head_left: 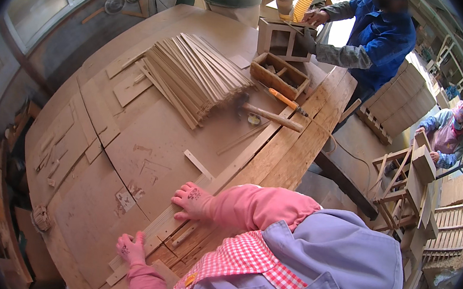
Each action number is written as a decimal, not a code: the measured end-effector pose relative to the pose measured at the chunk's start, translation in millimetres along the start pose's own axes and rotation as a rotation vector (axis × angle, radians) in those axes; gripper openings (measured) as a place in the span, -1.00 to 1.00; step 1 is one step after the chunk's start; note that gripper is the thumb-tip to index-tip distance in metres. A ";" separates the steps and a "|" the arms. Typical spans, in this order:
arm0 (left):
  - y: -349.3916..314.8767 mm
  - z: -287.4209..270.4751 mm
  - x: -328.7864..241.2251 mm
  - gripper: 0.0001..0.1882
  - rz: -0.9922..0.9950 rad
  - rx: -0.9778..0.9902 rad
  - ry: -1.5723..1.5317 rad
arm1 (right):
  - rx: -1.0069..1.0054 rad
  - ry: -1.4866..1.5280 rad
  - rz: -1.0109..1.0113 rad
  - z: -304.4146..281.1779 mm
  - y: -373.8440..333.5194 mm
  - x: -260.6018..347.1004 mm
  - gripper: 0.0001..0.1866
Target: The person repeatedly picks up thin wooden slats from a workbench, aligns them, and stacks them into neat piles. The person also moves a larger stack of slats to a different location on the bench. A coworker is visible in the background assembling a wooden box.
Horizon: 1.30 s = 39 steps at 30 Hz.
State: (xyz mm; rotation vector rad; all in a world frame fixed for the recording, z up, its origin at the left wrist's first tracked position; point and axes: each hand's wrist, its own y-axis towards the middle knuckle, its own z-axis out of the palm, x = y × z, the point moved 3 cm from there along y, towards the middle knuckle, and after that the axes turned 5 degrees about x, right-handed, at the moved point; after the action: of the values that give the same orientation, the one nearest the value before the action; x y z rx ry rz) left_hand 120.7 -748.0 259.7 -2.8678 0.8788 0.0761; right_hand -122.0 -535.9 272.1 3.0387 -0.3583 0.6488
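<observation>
Head view: the broad brown wooden tabletop (148,136) fills the scene, curving away ahead of both hands. Along its near edge runs a long pale wooden batten (229,169), and both hands rest on or beside it. Far ahead of the hands lies a large fanned heap of thin pale wooden slats (193,75). Beyond that, to the right, stands an open square wooden box frame (285,39), with another person in a blue jacket (378,38) touching it. Just nearer than the frame sits a shallow brown wooden tray with compartments (279,75). Between the tray and the right hand lie a wooden-handled hammer (268,115) and an orange-handled screwdriver (286,100). A short loose strip of pale wood (198,165) lies just ahead of the right hand.

The right hand (193,201), in a pink patterned glove, lies flat with fingers spread open, pressing down on the batten and the boards beside it; it grips nothing. The left hand (130,248), gloved alike, is nearer the body and to the left, fingers loosely curled, resting on the tabletop by the batten's near end; whether it has hold of anything I cannot tell.
</observation>
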 end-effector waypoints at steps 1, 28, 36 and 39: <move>0.4 0.7 1.6 -0.58 0.005 0.002 -0.011 | -0.010 -0.002 0.005 -0.5 -0.1 0.2 -0.38; -42.8 29.1 -223.5 -0.68 0.043 -0.158 0.030 | -0.403 0.438 -0.211 -77.2 -122.7 -193.8 -0.61; -44.7 34.9 -235.5 -0.58 -0.233 0.059 0.042 | -0.399 0.468 -0.353 -69.4 -133.9 -200.0 -0.78; -42.4 42.4 -234.5 -0.59 -0.211 0.011 0.025 | -0.380 0.512 -0.349 -70.0 -133.8 -201.5 -0.78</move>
State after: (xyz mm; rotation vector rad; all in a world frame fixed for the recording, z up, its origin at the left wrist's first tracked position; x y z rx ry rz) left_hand -50.0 -577.1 243.8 -2.9367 0.5743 0.0131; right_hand -298.8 -357.1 259.1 2.3794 0.0595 1.1288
